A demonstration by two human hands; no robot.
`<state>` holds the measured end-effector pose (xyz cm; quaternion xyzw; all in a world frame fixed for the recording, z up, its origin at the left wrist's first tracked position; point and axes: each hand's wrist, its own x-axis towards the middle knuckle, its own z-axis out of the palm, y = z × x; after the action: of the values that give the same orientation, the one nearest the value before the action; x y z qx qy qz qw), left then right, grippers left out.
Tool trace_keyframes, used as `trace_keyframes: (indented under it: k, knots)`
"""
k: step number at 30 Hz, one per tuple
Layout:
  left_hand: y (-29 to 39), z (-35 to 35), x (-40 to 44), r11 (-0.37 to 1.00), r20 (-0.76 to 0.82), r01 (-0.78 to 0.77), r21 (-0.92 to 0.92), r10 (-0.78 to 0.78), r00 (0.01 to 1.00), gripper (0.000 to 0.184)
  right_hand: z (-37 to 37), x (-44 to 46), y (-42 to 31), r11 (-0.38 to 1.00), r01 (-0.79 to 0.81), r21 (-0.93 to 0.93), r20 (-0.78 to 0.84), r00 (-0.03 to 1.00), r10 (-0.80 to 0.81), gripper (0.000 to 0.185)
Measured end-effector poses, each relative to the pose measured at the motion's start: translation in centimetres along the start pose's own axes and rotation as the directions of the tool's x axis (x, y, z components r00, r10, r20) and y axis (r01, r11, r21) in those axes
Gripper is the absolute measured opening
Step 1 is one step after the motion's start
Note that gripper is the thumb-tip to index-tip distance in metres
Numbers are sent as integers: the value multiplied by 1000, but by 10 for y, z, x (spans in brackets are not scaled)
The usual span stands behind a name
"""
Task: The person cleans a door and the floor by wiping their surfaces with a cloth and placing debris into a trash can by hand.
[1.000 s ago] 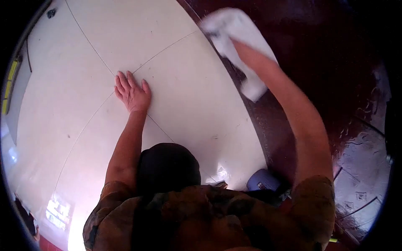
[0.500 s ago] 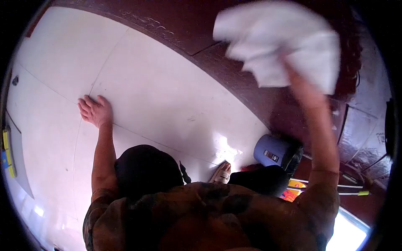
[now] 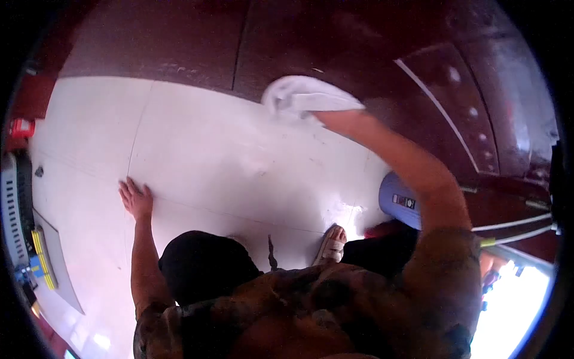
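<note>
Looks like a wiping step, the right hand (image 3: pixel 319 116) seemingly clamped on the white cloth (image 3: pixel 302 94) at the dark red panel's lower edge (image 3: pixel 197 82), left hand (image 3: pixel 138 201) splayed on the floor (image 3: pixel 197 143) well apart from that panel, so next probably needs even pressure.

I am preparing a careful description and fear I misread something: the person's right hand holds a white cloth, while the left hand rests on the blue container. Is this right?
Not quite: the left hand rests on the pale tiled floor, not on the blue container, as the head view shows. The right hand does hold a white cloth.
</note>
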<state>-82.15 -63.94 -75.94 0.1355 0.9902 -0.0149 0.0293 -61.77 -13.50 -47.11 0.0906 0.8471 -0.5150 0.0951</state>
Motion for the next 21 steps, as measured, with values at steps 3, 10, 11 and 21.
trace_keyframes:
  k: [3,10,11,21]
  knots:
    - [-25,21,-5,986,-23,-74,-149,71,997,65,-69,-89,-47,826,54,-561,-212,955,-206,35]
    - [71,-54,-6,837,-215,-232,-495,141,966,38,-95,-88,-131,270,-502,-821,-566,776,-280,31]
    - [94,-75,-6,794,-177,-240,-558,168,970,37,-83,-76,-112,25,-343,-939,-287,742,-606,40]
    - [139,-197,-16,637,-275,-646,-421,589,760,27,-95,-282,61,966,30,-256,-793,566,-228,37]
